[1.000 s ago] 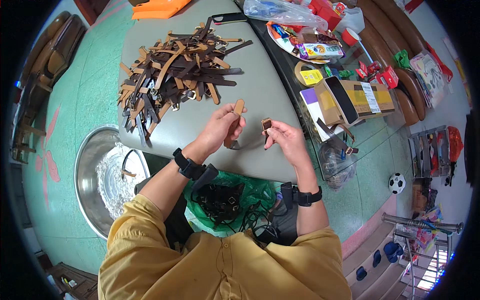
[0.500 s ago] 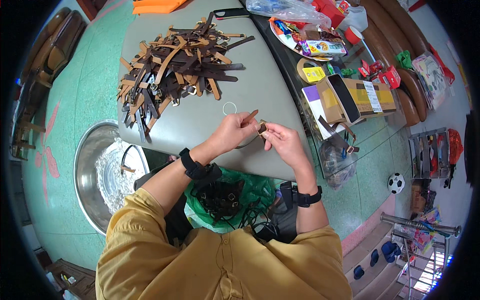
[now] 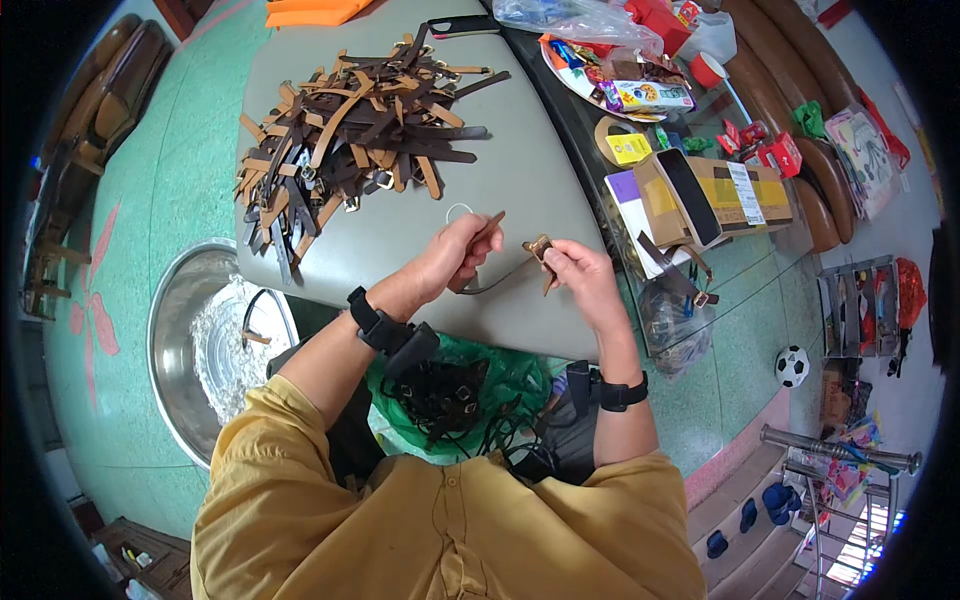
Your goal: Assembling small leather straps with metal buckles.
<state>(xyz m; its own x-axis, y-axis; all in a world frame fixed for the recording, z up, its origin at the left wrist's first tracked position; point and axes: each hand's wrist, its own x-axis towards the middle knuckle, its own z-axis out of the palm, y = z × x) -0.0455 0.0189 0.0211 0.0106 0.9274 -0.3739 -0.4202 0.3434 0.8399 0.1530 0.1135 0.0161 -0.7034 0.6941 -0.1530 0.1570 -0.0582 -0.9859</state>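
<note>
Over the near part of a grey tabletop (image 3: 510, 150), my left hand (image 3: 455, 258) is closed on a brown leather strap (image 3: 494, 224), whose tip sticks out past the fingers. To its right, my right hand (image 3: 583, 280) pinches the buckle end (image 3: 540, 250) of a strap, with the metal buckle above the fingertips. A thin dark length curves between the hands; whether it joins both pieces I cannot tell. Farther left on the table lies a large heap of brown and black buckled straps (image 3: 370, 130). A thin white ring (image 3: 459, 208) lies just beyond my left hand.
Below the table edge, a green plastic bag (image 3: 530, 375) holds dark buckled straps. A metal basin (image 3: 165, 345) with white material and a strap stands at left. A dark side table at right bears a cardboard box (image 3: 775, 200), a phone (image 3: 686, 198) and another strap (image 3: 680, 278).
My hands have drawn apart, my right hand shifting right with the buckle end and my left slightly left. The buckle end has come away from the strap tip in my left hand.
</note>
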